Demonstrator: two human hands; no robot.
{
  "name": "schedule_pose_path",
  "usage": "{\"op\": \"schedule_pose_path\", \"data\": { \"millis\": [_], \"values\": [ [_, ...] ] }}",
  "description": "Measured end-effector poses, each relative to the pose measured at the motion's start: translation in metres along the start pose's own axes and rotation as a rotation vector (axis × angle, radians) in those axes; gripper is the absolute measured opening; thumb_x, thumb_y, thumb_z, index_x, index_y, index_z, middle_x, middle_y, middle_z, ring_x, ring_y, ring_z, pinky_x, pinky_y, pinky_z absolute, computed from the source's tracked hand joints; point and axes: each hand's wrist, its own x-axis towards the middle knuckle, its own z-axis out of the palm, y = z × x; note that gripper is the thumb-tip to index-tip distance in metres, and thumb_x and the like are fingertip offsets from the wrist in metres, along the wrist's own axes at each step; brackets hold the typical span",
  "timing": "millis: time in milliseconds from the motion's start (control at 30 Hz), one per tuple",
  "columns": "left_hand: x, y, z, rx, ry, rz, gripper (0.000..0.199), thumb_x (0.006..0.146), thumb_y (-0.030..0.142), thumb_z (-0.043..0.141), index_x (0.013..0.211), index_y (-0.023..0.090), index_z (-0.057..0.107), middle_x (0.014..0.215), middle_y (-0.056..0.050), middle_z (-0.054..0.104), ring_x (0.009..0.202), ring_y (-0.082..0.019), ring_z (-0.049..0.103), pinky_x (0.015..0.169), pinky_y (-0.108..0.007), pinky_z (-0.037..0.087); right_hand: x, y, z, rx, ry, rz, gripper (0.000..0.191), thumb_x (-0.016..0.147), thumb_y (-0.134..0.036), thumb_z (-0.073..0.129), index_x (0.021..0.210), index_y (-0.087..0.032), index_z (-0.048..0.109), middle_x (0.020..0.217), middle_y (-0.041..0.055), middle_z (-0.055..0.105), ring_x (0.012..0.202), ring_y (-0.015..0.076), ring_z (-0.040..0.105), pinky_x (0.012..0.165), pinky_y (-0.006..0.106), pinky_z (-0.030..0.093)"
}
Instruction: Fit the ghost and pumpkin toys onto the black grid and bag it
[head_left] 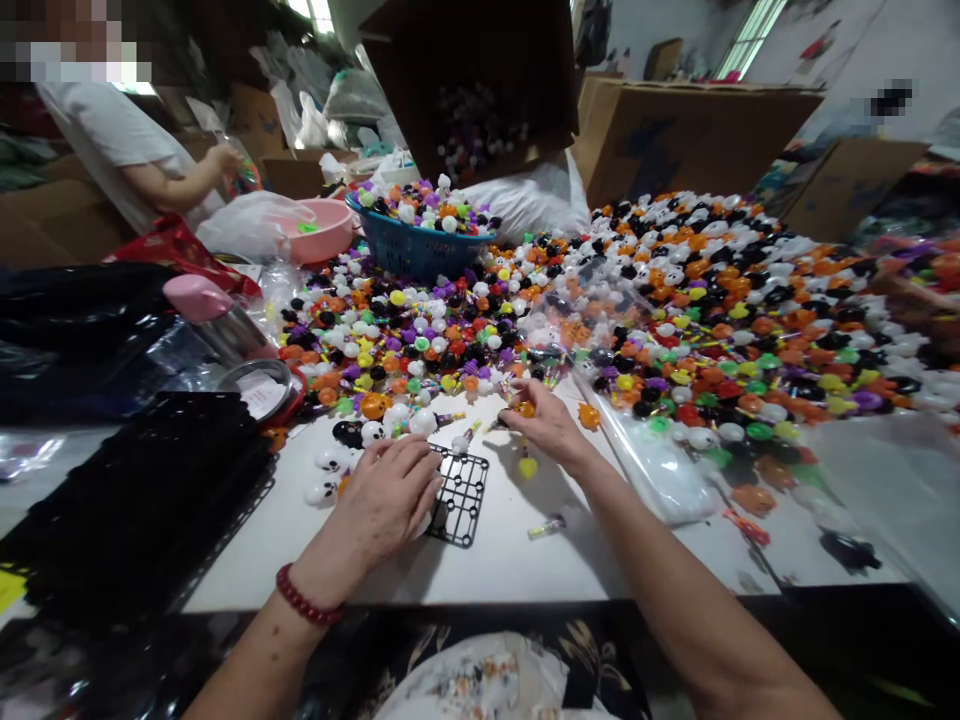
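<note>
My left hand [386,495], with a dark red bead bracelet on its wrist, lies over the left side of a black plastic grid [466,500], fingers stretched out and thumb below. White skull-faced toy heads [330,460] and a black one sit by its fingertips, partly hidden. My right hand [546,425] is closed at the near edge of the pile, fingers bent around a small orange-topped toy [526,409], mostly hidden. Below it lie a yellow-headed toy [528,467] and a small clear tube with colourful filling [546,528].
A large heap of Halloween toys [697,290] spreads behind. At the back stand a blue basket [420,250] of toys, a pink basin [322,230] and a tipped cardboard box [480,80]. Black grids [142,500] are stacked left; plastic bags [652,470] lie right. A co-worker [127,150] stands left.
</note>
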Motion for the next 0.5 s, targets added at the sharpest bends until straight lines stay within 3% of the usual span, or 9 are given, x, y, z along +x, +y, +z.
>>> {"op": "schedule_pose_path", "data": {
  "millis": [67, 200, 367, 500],
  "values": [
    [-0.001, 0.000, 0.000, 0.006, -0.012, -0.002, 0.021, 0.097, 0.022, 0.046, 0.113, 0.018, 0.058, 0.116, -0.008, 0.066, 0.120, -0.024, 0.057, 0.100, -0.044, 0.038, -0.013, -0.008, -0.002, 0.184, -0.025, 0.054, 0.042, 0.075, -0.039, 0.073, 0.108, -0.020, 0.056, 0.095, 0.0009, 0.065, 0.085, 0.0168, 0.060, 0.078, 0.031, 0.047],
    [-0.001, 0.000, 0.001, 0.010, -0.014, -0.005, 0.023, 0.096, 0.023, 0.048, 0.116, 0.019, 0.058, 0.118, -0.008, 0.066, 0.122, -0.024, 0.056, 0.102, -0.045, 0.038, -0.033, -0.015, 0.003, 0.453, -0.218, 0.101, 0.038, 0.069, -0.042, 0.080, 0.091, -0.020, 0.059, 0.088, -0.0009, 0.063, 0.076, 0.0134, 0.058, 0.070, 0.027, 0.048],
    [0.000, 0.001, 0.000, -0.002, -0.021, -0.009, 0.023, 0.096, 0.023, 0.047, 0.115, 0.018, 0.059, 0.118, -0.009, 0.066, 0.121, -0.024, 0.057, 0.102, -0.045, 0.039, -0.046, -0.012, 0.012, 0.640, -0.329, 0.113, 0.040, 0.071, -0.034, 0.079, 0.107, -0.022, 0.065, 0.106, 0.0023, 0.066, 0.093, 0.0147, 0.061, 0.084, 0.029, 0.050],
    [0.000, 0.001, -0.001, 0.004, -0.047, -0.012, 0.024, 0.096, 0.024, 0.047, 0.117, 0.018, 0.059, 0.119, -0.009, 0.066, 0.121, -0.024, 0.057, 0.102, -0.045, 0.040, -0.049, -0.010, 0.015, 0.704, -0.289, 0.125, 0.071, 0.070, -0.028, 0.078, 0.136, -0.026, 0.051, 0.111, 0.0027, 0.066, 0.096, 0.0153, 0.062, 0.088, 0.030, 0.050]
  ]
}}
